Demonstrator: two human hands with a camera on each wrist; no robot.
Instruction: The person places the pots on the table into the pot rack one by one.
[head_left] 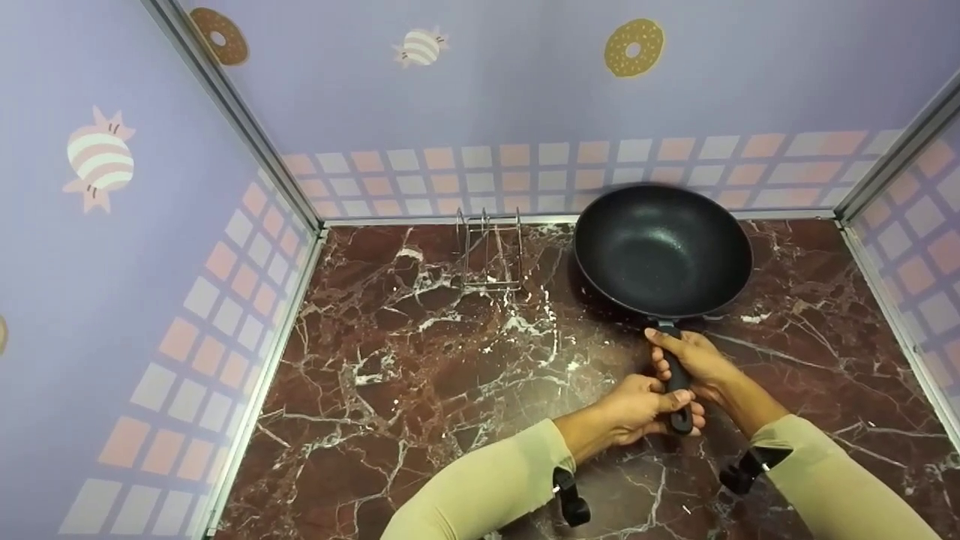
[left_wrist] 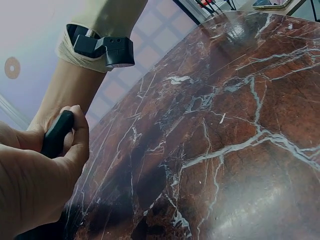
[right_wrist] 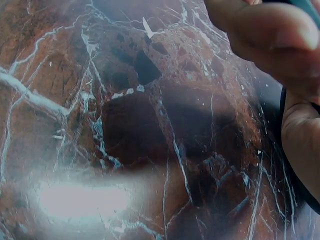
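Observation:
A black frying pan point(head_left: 660, 255) with deep, sloping sides lies at the right of the head view, its bowl toward the back wall. Its dark handle point(head_left: 679, 379) points toward the person. Near the handle's end, the left hand point(head_left: 637, 409) grips it, thumb across the top. Closer to the bowl, the right hand point(head_left: 697, 356) holds the same handle, its thumb along the upper side. In the left wrist view, the handle's tip point(left_wrist: 59, 132) pokes out from the curled fingers of the left hand point(left_wrist: 35, 185). Only part of the right hand point(right_wrist: 280, 45) shows in the right wrist view.
A thin metal wire rack point(head_left: 491, 283) stands left of the pan by the back wall. Beneath everything is a red-brown marbled tabletop point(head_left: 360, 420). Patterned walls point(head_left: 480, 90) enclose the back and both sides. A black wrist device point(head_left: 571, 499) sits on the left sleeve.

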